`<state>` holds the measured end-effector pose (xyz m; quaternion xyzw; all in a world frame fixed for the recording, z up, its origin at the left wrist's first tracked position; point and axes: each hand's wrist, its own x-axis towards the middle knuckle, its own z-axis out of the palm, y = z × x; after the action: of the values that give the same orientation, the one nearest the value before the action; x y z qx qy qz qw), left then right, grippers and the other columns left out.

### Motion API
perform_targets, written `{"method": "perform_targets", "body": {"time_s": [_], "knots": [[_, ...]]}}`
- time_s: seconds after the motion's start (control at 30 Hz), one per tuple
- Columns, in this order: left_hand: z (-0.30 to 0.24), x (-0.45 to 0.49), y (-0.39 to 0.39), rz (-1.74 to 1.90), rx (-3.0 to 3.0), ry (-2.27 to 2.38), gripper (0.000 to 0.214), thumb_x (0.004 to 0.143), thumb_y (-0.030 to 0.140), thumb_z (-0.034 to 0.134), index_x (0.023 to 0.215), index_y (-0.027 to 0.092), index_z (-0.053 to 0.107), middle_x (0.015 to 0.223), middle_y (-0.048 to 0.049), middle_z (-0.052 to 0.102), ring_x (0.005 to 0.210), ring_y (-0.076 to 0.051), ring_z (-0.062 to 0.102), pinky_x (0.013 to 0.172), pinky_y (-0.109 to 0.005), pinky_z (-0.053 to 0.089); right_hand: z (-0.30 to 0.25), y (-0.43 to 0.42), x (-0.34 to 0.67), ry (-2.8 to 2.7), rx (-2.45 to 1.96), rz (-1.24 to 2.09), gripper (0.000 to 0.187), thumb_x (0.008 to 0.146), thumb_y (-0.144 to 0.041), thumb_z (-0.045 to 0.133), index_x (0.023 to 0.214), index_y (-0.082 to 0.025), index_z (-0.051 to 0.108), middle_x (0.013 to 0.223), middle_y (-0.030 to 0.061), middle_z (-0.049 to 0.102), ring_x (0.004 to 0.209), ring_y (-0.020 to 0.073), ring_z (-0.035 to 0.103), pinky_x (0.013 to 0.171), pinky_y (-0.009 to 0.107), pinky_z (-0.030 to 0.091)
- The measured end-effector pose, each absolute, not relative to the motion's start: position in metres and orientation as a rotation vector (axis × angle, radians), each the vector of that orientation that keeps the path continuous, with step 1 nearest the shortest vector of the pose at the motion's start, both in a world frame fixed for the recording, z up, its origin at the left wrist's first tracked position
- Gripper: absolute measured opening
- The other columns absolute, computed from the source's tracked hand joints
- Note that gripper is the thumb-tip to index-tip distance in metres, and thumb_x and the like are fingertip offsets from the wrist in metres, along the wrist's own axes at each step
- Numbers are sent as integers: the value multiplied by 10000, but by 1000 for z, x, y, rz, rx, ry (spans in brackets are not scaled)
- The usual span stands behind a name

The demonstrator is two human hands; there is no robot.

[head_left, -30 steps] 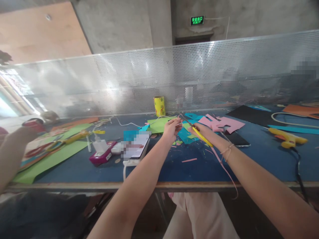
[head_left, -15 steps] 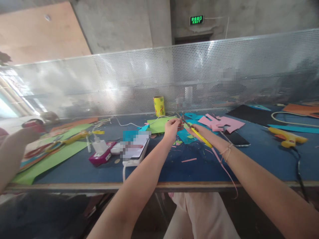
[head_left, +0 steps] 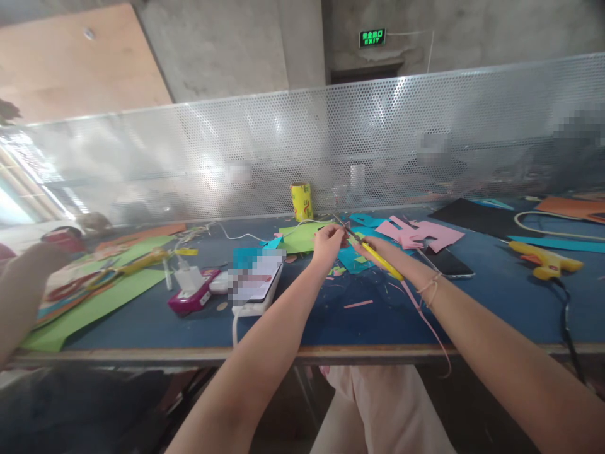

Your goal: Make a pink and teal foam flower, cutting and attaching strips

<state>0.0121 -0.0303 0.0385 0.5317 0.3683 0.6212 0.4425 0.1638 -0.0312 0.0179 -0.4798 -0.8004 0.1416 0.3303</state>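
My right hand (head_left: 367,244) is closed around a yellow-handled tool (head_left: 382,260) with a thin dark metal front; whether it is scissors or pliers I cannot make out. Its handle slants down toward my wrist. Fingers pinched together, my left hand (head_left: 329,239) meets the metal end from the left, and whatever it grips is hidden. A long pink paper strip (head_left: 423,315) trails from beside the handle over the table edge. Under and around both hands lie a green sheet (head_left: 295,239), blue paper (head_left: 352,260) and small scraps.
Right of my hands are pink cut paper (head_left: 442,235), a dark phone (head_left: 449,263) and a yellow glue gun (head_left: 543,258). A lit phone (head_left: 259,280) and magenta power strip (head_left: 193,299) are on the left. A yellow roll (head_left: 301,202) stands before the perforated metal screen (head_left: 265,139). Another person's arm (head_left: 23,296) reaches in at far left.
Both my hands stay almost in place, with the tool shifted very slightly. A blurred dark figure now shows behind the screen at the far right.
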Motion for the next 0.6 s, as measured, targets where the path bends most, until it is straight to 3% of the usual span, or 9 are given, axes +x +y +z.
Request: {"method": "perform_targets", "body": {"time_s": [0.6], "knots": [[35, 12, -26, 1515, 1479, 1017, 60, 636, 162, 476, 593, 158, 517, 529, 18, 538, 464, -92, 513, 525, -250, 463, 17, -30, 163, -2087, -1227, 391, 356, 769, -521, 400, 699, -183, 489, 603, -24, 457, 506, 99, 396, 474, 236, 293]]}}
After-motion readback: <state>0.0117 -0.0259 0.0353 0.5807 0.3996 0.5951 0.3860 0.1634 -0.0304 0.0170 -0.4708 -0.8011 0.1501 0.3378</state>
